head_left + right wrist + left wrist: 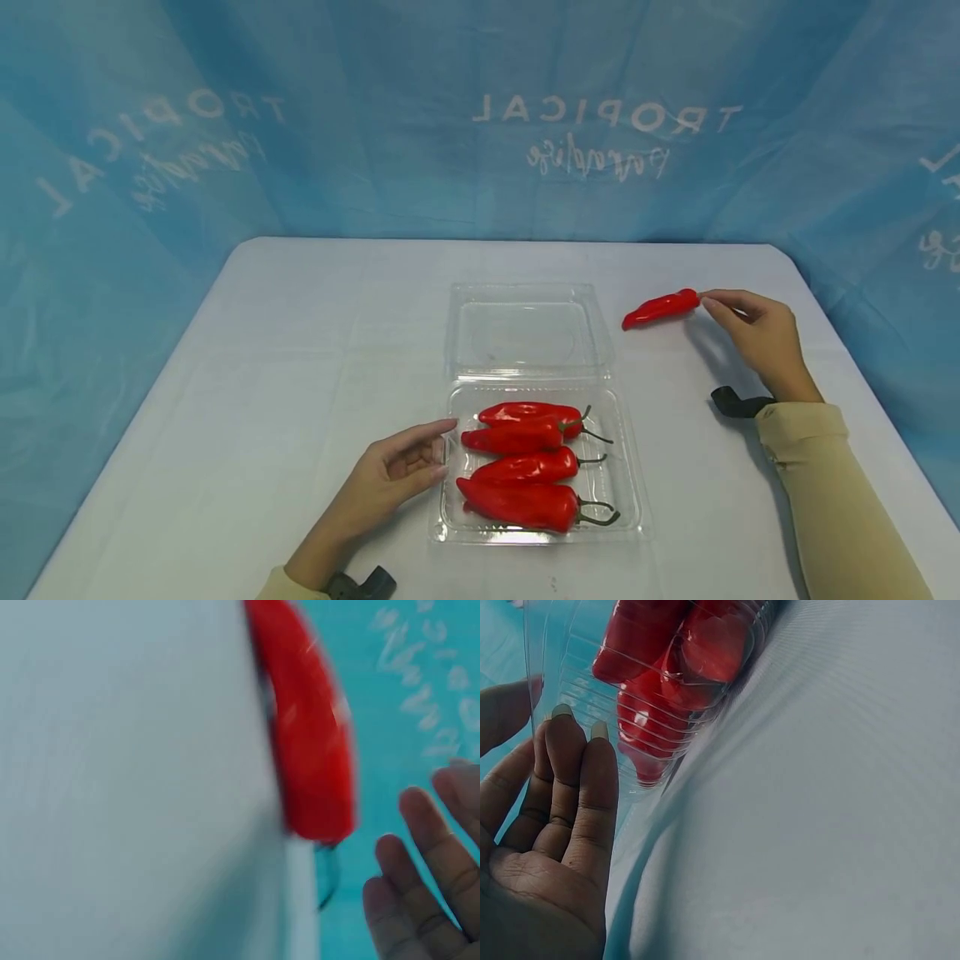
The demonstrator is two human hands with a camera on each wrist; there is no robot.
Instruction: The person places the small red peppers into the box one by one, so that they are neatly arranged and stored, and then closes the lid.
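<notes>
Beside the left side of a clear plastic clamshell container [633,500] is my left hand [378,483], its fingertips at the side wall and rim. In the left wrist view these fingers [581,780] look relaxed and do not wrap round the container. Several red peppers [525,504] with green stems lie inside it. At the far right, another red pepper [662,309] lies on the table. My right hand [761,337] reaches to its stem, thumb and index fingertips close by. The right wrist view is blurred; there the fingers [427,881] are extended, apart from the stem.
The container's transparent lid [525,329] is folded back flat behind its tray. All stands on a white table [300,400], with a blue printed cloth [375,125] hanging behind it and at its sides.
</notes>
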